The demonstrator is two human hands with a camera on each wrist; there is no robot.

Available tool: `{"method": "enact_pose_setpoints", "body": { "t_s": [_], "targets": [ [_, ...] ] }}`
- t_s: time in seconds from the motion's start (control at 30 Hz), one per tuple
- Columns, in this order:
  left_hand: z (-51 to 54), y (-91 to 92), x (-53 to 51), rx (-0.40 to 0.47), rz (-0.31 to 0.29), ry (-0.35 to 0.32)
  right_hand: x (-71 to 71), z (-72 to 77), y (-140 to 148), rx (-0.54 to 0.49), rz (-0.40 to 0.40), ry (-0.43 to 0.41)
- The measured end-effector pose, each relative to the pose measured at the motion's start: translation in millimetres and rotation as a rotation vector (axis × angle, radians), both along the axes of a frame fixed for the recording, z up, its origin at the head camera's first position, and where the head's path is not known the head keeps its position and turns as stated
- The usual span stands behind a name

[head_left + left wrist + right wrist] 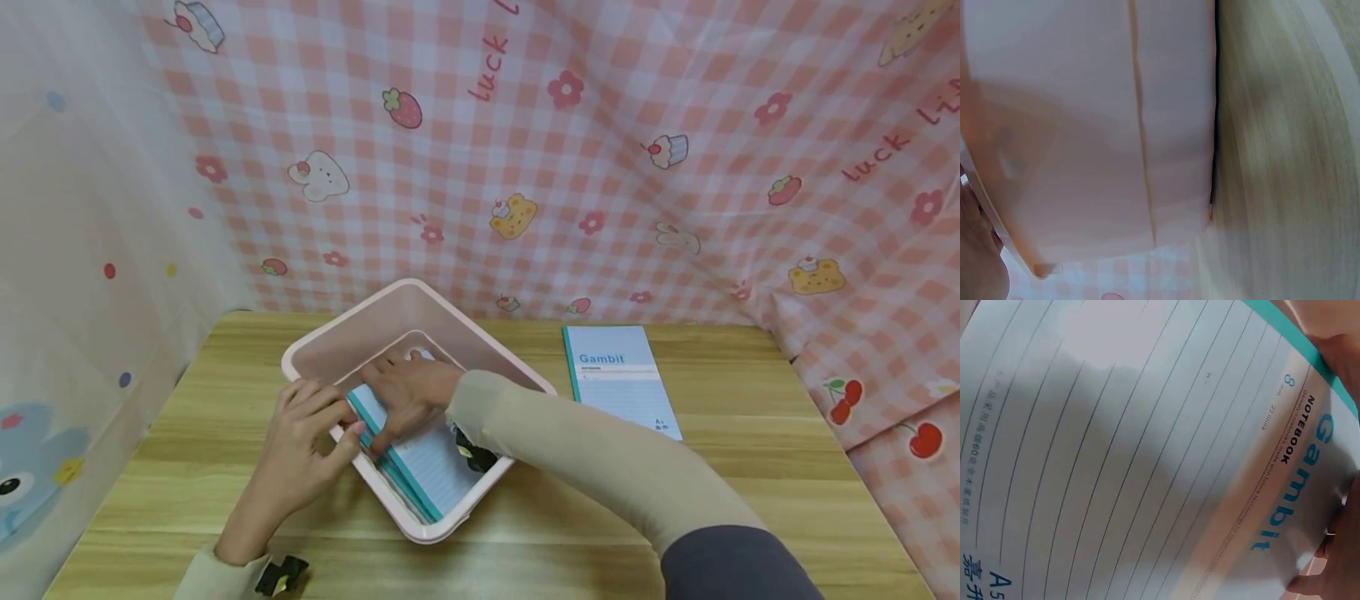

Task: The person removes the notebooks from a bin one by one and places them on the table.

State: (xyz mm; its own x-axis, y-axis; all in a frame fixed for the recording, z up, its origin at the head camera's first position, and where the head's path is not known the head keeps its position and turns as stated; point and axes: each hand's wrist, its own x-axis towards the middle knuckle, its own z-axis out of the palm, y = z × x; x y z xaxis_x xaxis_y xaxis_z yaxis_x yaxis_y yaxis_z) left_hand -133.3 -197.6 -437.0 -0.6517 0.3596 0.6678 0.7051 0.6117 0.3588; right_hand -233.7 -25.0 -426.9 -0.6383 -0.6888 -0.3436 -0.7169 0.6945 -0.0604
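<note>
A pale pink plastic bin (pixel 450 533) stands on the table, turned cornerwise. Inside lie stacked notebooks with teal spines; the top one is a light blue Gambit notebook (pixel 1129 456). My right hand (pixel 408 392) reaches into the bin and grips that notebook near its titled end. In the right wrist view its thumb (pixel 1341 359) lies at the teal spine, with fingers (pixel 1329 569) at another edge. My left hand (pixel 311 433) holds the bin's left rim, fingers bent over it. Only part of that hand shows in the left wrist view, beside the bin wall (pixel 1085 144).
Another Gambit notebook (pixel 618 379) lies flat on the wooden table (pixel 570 542), right of the bin, partly behind my right forearm. A pink checked cloth (pixel 465 167) hangs along the table's back edge. A pale cloth (pixel 112 208) hangs on the left.
</note>
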Motion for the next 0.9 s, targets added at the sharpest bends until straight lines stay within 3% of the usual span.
{"method": "enact_pose_setpoints", "body": {
  "t_s": [0.23,0.47,0.9],
  "targets": [
    [-0.1,0.2,0.2,-0.001,0.006,-0.007,-3.2,2.8,0,-0.037,0.036,0.009],
    [0.4,0.4,0.4,-0.009,0.009,-0.008,-6.0,7.2,1,-0.051,0.064,0.089],
    [-0.8,1.6,0.7,-0.001,0.014,-0.01,-11.3,23.2,5,-0.135,0.025,0.156]
  ]
}}
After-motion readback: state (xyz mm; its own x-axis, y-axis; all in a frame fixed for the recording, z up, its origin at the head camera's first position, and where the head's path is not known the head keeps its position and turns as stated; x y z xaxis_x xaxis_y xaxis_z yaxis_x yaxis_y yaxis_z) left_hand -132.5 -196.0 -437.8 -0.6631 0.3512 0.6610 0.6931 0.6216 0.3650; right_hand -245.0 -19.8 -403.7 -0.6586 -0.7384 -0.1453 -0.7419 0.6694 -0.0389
